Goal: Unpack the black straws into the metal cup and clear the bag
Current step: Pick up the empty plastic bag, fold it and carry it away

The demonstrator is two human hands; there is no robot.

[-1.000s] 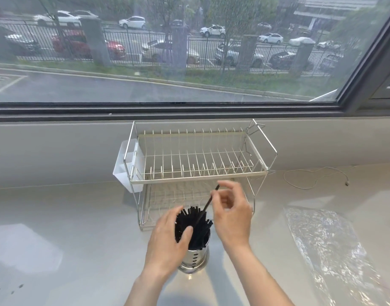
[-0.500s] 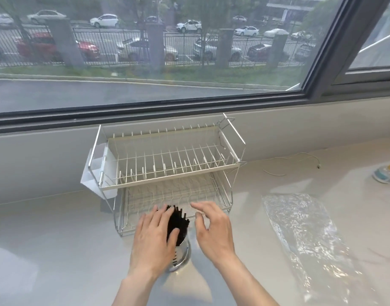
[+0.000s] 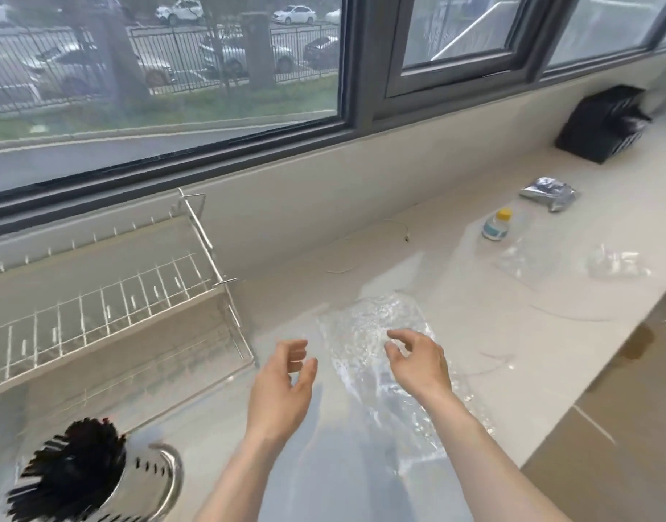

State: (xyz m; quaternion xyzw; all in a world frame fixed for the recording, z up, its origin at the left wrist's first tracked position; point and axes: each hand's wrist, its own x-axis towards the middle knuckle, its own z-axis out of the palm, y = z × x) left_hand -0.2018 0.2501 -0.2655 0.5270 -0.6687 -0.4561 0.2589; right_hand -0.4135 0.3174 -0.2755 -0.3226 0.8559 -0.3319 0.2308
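Overhead, from the head camera, we see our left hand (image 3: 282, 386) and right hand (image 3: 418, 361) above the worktop (image 3: 456, 295), fingers (image 3: 399, 335) loosely curled, gripping nothing. Beneath the right fingers lies the clear bag (image 3: 369, 318). Far left of the left fingers, black straws (image 3: 67, 472) stand in the metal cup (image 3: 158, 480).

Both empty hands (image 3: 352, 374) above clear bag (image 3: 376, 325); black straws (image 3: 65, 474) in metal cup (image 3: 150, 476).

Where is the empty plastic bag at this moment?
In the head view, the plastic bag lies flat on the counter, right of the dish rack, under the right hand.
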